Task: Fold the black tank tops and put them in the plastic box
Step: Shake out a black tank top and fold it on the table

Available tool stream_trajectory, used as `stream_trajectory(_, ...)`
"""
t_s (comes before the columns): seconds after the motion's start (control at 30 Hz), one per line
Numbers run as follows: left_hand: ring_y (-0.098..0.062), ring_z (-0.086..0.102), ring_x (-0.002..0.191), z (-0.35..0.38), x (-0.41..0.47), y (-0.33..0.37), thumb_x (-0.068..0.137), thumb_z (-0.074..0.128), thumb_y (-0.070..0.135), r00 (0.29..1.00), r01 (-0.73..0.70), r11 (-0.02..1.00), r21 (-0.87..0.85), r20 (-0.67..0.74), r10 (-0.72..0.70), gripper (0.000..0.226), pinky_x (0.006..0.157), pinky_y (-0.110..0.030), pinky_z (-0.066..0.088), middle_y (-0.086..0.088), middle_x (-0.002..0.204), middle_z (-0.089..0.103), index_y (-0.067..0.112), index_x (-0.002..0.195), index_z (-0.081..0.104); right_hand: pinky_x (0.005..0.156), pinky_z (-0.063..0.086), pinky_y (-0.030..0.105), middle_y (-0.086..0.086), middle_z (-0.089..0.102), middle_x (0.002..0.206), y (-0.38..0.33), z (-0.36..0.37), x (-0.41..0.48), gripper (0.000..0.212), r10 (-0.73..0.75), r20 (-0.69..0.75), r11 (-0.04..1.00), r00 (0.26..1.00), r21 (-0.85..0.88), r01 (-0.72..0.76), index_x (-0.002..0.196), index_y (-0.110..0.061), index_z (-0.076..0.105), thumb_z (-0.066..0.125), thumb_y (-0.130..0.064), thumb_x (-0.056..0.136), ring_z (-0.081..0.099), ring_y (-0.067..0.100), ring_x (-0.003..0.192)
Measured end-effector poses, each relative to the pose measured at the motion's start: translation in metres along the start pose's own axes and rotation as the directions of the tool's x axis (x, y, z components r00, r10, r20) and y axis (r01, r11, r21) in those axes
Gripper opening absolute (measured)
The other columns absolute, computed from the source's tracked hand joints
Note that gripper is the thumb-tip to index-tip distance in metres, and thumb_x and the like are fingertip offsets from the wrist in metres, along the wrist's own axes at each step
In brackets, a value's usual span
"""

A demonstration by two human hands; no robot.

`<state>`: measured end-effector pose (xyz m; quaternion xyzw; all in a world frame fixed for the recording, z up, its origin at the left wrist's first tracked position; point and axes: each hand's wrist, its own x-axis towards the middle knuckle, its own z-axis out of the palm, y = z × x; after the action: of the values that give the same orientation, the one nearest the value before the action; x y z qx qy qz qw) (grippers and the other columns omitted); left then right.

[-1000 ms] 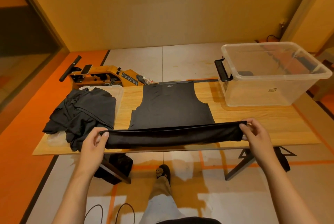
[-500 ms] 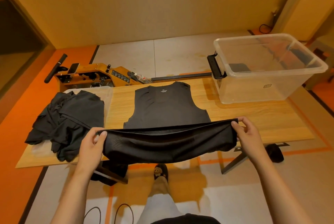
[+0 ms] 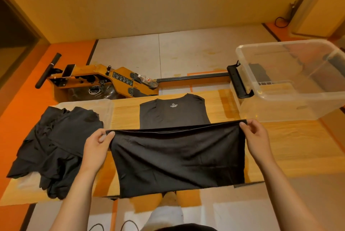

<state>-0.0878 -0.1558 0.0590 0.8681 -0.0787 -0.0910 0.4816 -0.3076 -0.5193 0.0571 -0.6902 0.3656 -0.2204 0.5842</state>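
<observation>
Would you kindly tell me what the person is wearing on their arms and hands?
The left hand and right hand are bare: no gloves, rings or watch show. Both forearms are uncovered to the frame's edge; no sleeves are visible.

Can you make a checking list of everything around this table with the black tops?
Surface: wooden table, holding tops and box.
Job's things: black tank top, neck end flat, hem lifted; pile of black tops, left; plastic box, right.
Clutter: clear plastic tray under the pile.
Hands: left hand and right hand each pinch a hem corner.
Cables: black cable by far wall; loops on floor below.
Surroundings: rowing machine behind table; orange floor.
</observation>
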Motion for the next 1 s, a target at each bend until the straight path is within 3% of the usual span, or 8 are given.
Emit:
stream_trajectory(0.1,-0.021,0.048,0.064,0.001,0.038,0.003,0.093,0.061,0.016,0.999,0.041,0.999,-0.026,0.018,-0.040,0.023,0.076,-0.029,0.042,-0.022,0.062,0.046,-0.003,0.081,0.058,0.068,0.037,0.030,0.008,0.054,0.078,-0.002,0.023,0.037,0.020,0.024,-0.049,1.000,0.999,-0.018,-0.025,0.084,-0.002,0.056,0.051,-0.016,0.098,0.050,0.013,0.073)
stream_trajectory(0.2,-0.015,0.050,0.062,0.006,0.082,0.006,0.094,0.059,0.016,0.997,0.070,0.997,0.008,0.031,-0.070,0.022,0.066,-0.029,0.041,-0.008,0.060,0.053,0.009,0.073,0.060,0.065,0.038,0.021,-0.001,0.052,0.074,-0.008,0.051,0.074,0.021,0.067,-0.079,0.997,0.995,-0.025,-0.069,0.077,-0.014,0.053,0.051,-0.017,0.098,0.048,0.008,0.069)
stream_trajectory(0.27,-0.020,0.053,0.062,0.010,0.117,0.005,0.096,0.057,0.018,0.996,0.074,0.997,0.037,0.049,-0.076,0.026,0.066,-0.032,0.041,-0.011,0.063,0.059,0.008,0.072,0.059,0.062,0.039,0.015,-0.003,0.053,0.074,-0.013,0.070,0.104,0.020,0.067,-0.096,0.995,0.993,-0.068,-0.074,0.078,-0.017,0.054,0.051,-0.019,0.098,0.049,0.007,0.069)
stream_trajectory(0.37,-0.029,0.056,0.067,0.024,0.169,0.001,0.097,0.054,0.020,0.993,0.089,0.992,0.087,0.074,-0.096,0.033,0.068,-0.036,0.043,-0.022,0.069,0.060,-0.002,0.073,0.056,0.065,0.036,0.029,0.002,0.055,0.080,-0.012,0.100,0.157,0.016,0.100,-0.179,0.981,0.979,-0.145,-0.126,0.088,-0.012,0.057,0.052,-0.023,0.097,0.051,0.017,0.076)
stream_trajectory(0.53,-0.030,0.058,0.098,0.071,0.223,-0.023,0.098,0.053,0.020,0.974,0.197,0.968,0.153,0.083,-0.212,0.022,0.090,-0.041,0.046,-0.015,0.103,0.064,0.003,0.110,0.060,0.080,0.037,0.027,0.009,0.056,0.103,0.014,0.140,0.225,0.025,0.202,-0.198,0.935,0.959,-0.251,-0.249,0.118,-0.004,0.055,0.050,-0.019,0.099,0.055,0.030,0.108)
stream_trajectory(0.63,-0.032,0.045,0.127,0.092,0.222,-0.035,0.096,0.057,0.021,0.968,0.213,0.949,0.231,0.082,-0.237,0.052,0.107,-0.040,0.034,-0.016,0.136,0.049,0.005,0.142,0.037,0.111,0.032,0.042,0.011,0.043,0.144,0.030,0.151,0.237,0.050,0.273,-0.084,0.879,0.958,-0.384,-0.284,0.145,-0.014,0.034,0.046,-0.032,0.100,0.037,0.029,0.136)
stream_trajectory(0.83,-0.027,0.016,0.147,0.129,0.125,-0.038,0.093,0.058,0.028,0.992,-0.117,0.851,0.513,0.091,0.082,0.073,0.119,-0.041,0.016,-0.012,0.159,0.020,0.010,0.152,0.021,0.120,0.009,0.040,0.004,0.021,0.158,0.047,0.170,0.155,0.052,-0.109,0.116,0.619,0.987,-0.769,0.159,0.150,-0.019,0.028,0.036,-0.036,0.101,0.009,0.020,0.148)
stream_trajectory(1.0,-0.027,0.003,0.149,0.158,0.022,-0.068,0.099,0.025,0.048,0.953,-0.248,0.744,0.620,0.295,0.072,0.066,0.120,-0.042,0.004,-0.010,0.161,0.009,0.016,0.155,0.007,0.120,0.004,0.042,0.003,0.022,0.158,0.090,0.176,0.066,0.056,-0.053,0.325,0.368,0.944,-0.873,0.321,0.150,-0.024,0.027,0.018,-0.044,0.098,0.006,0.023,0.148)
